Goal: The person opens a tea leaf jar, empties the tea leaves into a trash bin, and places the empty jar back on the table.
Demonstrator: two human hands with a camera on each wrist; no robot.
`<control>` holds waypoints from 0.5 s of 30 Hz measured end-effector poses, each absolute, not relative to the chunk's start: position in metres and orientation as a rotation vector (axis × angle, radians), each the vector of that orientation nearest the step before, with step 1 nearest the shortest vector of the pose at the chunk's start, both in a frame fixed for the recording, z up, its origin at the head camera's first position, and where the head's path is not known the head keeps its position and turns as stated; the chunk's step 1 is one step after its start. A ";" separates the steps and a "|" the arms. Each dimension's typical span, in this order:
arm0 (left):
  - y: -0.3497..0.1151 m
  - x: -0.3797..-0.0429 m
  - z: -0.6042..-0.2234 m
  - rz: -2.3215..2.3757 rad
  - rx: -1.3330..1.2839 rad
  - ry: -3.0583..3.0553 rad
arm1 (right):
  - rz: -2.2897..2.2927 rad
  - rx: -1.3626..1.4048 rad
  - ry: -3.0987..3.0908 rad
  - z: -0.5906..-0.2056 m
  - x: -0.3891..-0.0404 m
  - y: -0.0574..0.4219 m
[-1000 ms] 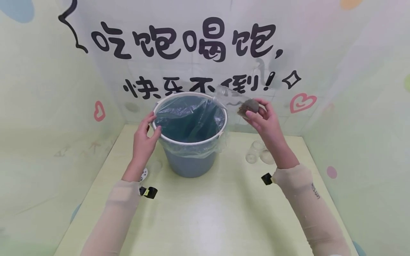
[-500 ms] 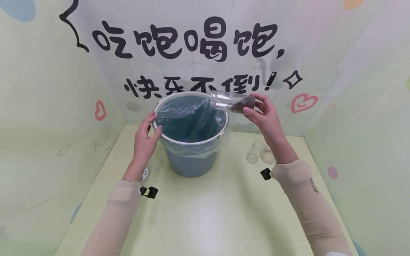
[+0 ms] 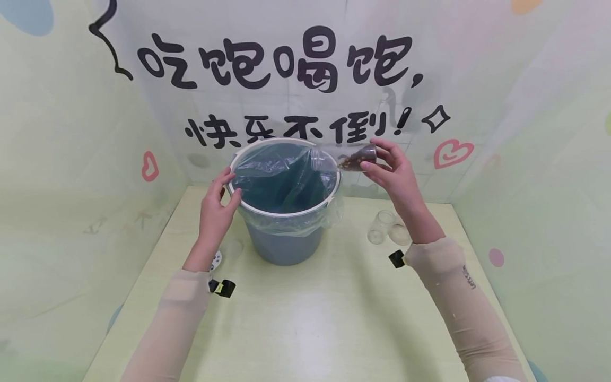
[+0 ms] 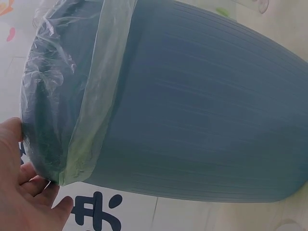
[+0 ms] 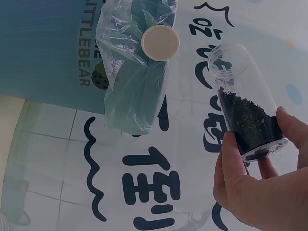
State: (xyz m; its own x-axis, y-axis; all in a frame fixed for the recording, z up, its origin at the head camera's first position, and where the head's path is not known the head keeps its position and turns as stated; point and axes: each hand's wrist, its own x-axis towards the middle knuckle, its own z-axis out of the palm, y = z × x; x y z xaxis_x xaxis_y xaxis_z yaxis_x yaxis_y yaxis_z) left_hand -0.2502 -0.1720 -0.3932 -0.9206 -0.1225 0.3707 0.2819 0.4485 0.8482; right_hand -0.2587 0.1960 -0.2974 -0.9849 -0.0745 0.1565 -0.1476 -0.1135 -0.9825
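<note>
A blue bin (image 3: 284,246) with a white rim stands upright on the table, lined with a clear plastic bag (image 4: 94,91) folded over its edge. My left hand (image 3: 217,207) holds the rim at the left, fingers and thumb curved against it. In my right hand (image 3: 393,167), a clear bottle (image 5: 248,96) is gripped near its base between thumb and fingers. It lies nearly level in the head view, its uncapped mouth overlapping the bin's right rim. Dark, dry, leaf-like bits (image 5: 248,120) fill its lower part. Fingers cover some of the base.
Small clear jars (image 3: 379,228) lie right of the bin. A clear round container (image 3: 233,248) and a white disc with dark marks (image 3: 216,260) are left of it, near my left wrist. A lettered wall sheet (image 3: 305,101) hangs close behind the bin.
My right hand has tipped the bottle from mouth-up to nearly level over the bin's right rim, and the dark bits have slid along its lower side. My left hand stays on the rim.
</note>
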 end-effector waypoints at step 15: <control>-0.172 -0.250 -0.393 -1.479 -0.129 -2.333 | 2.248 0.245 -2.124 -0.296 -0.258 0.195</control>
State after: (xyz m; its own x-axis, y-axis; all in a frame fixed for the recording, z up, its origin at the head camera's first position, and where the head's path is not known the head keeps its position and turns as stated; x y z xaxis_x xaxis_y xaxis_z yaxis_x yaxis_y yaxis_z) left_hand -0.2502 -0.1720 -0.3935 -0.9259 -0.1207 0.3580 0.2723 0.4438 0.8538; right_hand -0.2579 0.1954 -0.2960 -0.9867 -0.0797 0.1416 -0.1368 -0.0620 -0.9887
